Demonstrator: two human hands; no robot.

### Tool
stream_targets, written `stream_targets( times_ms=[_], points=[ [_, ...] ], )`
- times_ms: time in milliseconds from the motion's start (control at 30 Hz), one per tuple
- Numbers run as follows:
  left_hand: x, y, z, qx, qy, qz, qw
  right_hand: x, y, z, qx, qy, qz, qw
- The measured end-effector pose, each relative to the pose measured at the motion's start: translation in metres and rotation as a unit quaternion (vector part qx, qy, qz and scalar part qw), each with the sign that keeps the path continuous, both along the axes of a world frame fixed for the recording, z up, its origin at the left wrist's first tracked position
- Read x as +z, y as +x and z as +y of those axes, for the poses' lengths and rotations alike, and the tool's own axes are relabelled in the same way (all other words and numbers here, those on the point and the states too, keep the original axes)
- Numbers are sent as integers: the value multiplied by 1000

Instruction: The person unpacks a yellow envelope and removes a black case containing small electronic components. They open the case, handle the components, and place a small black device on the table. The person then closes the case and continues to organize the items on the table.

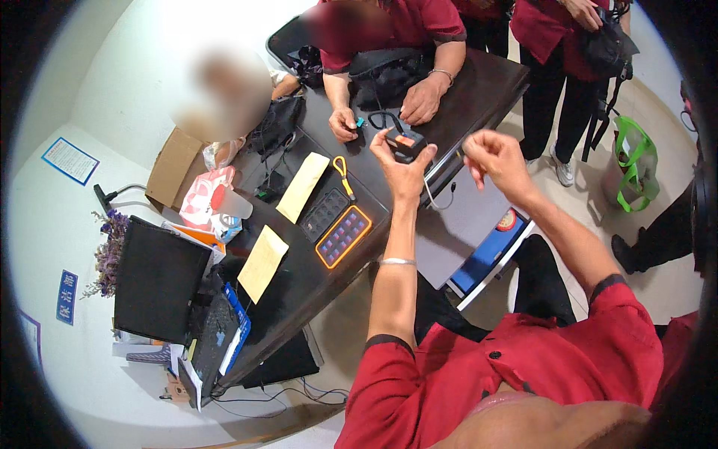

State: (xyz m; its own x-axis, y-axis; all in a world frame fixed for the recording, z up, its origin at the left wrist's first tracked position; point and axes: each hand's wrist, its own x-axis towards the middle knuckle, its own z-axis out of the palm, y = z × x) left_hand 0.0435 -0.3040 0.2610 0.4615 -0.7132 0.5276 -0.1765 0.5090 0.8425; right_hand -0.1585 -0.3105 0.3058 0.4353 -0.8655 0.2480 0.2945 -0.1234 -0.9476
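My left hand (405, 174) is raised over the edge of the dark desk (359, 168), its fingers and thumb gripping a small black device (408, 143) with an orange patch. A black cable loop (383, 118) shows at the device's far side. Below it, a thin pale cable (438, 206) hangs in a curve with a dark plug at its end. To the right, my right hand (493, 163) hovers apart from the device, fingertips pinched together. A tiny yellowish tip shows near those fingers; whether they hold it is unclear.
An orange-rimmed card case (343, 237) lies open between two yellow envelopes (263, 264). An open drawer (477, 275) juts before my knees. Across the desk, a person's hand (343, 124) holds a teal binder clip (360, 122). A monitor (160, 280) stands left; a green-handled bag (634, 163) right.
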Motion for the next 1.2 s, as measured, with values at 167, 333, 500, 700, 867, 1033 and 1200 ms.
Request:
stream_targets(
  times_ms=[167, 333, 500, 700, 867, 1033, 1200],
  points=[
    [1, 1, -27, 34, -31, 2, 999, 40, 31, -55, -19, -104, 122, 987],
    [-4, 5, -29, 41, -17, -12, 999, 50, 52, -88, 24, -83, 176, 981],
    [-3, 4, -27, 63, 18, -36, 997, 52, 63, -94, 57, -90, 221, 969],
    [-4, 7, -25, 63, 8, -28, 998, 55, 73, -113, 129, -141, 278, 941],
    [1, -5, -29, 81, -4, -56, 995, 53, 75, -146, 215, -224, 335, 889],
    [1, -2, -26, 108, -1, -69, 992, 65, 70, -107, 164, -136, 305, 928],
    [-2, 5, -25, 79, 3, -37, 996, 55, 53, -89, 111, -81, 182, 974]
  ],
)
